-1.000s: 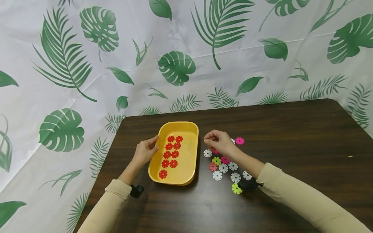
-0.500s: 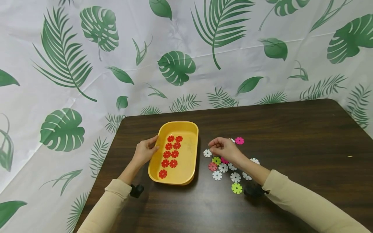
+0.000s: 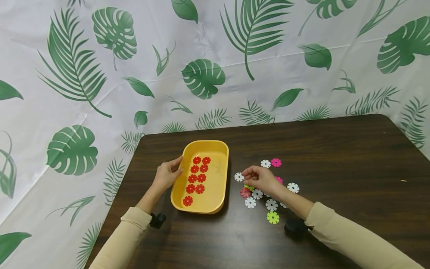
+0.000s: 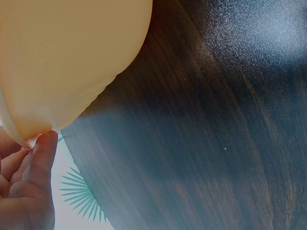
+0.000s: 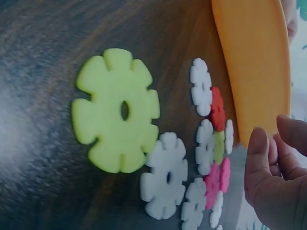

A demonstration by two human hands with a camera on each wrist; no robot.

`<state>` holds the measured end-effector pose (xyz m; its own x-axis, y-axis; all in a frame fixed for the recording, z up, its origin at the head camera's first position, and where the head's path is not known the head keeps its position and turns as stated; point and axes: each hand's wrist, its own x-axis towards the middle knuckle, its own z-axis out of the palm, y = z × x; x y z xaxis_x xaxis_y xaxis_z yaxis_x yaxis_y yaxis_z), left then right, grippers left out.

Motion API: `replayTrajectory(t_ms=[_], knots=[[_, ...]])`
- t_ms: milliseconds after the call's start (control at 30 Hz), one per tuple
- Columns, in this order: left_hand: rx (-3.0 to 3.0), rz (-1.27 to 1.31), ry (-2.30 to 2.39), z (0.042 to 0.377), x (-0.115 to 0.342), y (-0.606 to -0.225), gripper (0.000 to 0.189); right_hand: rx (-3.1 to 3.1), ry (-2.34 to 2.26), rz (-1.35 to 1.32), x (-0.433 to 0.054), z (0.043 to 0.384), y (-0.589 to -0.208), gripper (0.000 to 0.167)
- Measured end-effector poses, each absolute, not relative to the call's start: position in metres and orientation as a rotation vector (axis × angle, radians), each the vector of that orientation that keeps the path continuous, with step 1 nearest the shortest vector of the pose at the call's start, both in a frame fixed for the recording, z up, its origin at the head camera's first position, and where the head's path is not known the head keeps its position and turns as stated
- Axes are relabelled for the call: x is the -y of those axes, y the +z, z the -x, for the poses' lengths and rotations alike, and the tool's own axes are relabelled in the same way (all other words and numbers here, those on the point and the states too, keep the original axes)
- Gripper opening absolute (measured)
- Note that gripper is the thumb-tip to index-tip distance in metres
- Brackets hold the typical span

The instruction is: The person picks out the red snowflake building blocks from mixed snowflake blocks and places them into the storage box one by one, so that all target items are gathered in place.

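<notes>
My left hand [image 3: 165, 176] grips the left rim of a yellow plastic tray [image 3: 219, 175], thumb inside and fingers outside. The left wrist view shows the thumb and fingers pinching the rim of the tray [image 4: 72, 52]. Inside lie several red notched discs [image 3: 192, 178], mostly in pairs. My right hand [image 3: 262, 179] hovers over a loose group of notched discs right of the tray, fingers loosely bent. Nothing shows between its thumb and fingers in the right wrist view. Beneath and around it are white discs [image 3: 271, 204], pink discs [image 3: 276, 162], lime discs [image 3: 273, 217] and a coral disc [image 3: 245, 192].
Everything rests on a dark wood-grain table [image 3: 349, 160]. A white cloth with green leaf prints [image 3: 201, 37] hangs behind and to the left of it. A tiny pale speck [image 3: 403, 181] lies far right. Black wrist cameras [image 3: 157, 220] sit under both cuffs.
My right hand has drawn right and slightly toward me, away from the tray, uncovering a white disc at the back of the group. The left hand and tray stay put.
</notes>
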<state>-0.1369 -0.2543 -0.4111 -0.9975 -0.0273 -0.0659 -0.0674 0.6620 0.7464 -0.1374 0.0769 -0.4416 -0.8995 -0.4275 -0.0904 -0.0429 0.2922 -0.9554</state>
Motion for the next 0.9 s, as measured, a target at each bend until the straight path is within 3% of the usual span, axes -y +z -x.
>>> replayTrajectory(t_ms=[900], knots=[[-2.803,0.071,1.281,0.137,0.255,-0.411,0.053,-2.578,-1.359,0.664,-0.074,0.125,-0.461,0.025]])
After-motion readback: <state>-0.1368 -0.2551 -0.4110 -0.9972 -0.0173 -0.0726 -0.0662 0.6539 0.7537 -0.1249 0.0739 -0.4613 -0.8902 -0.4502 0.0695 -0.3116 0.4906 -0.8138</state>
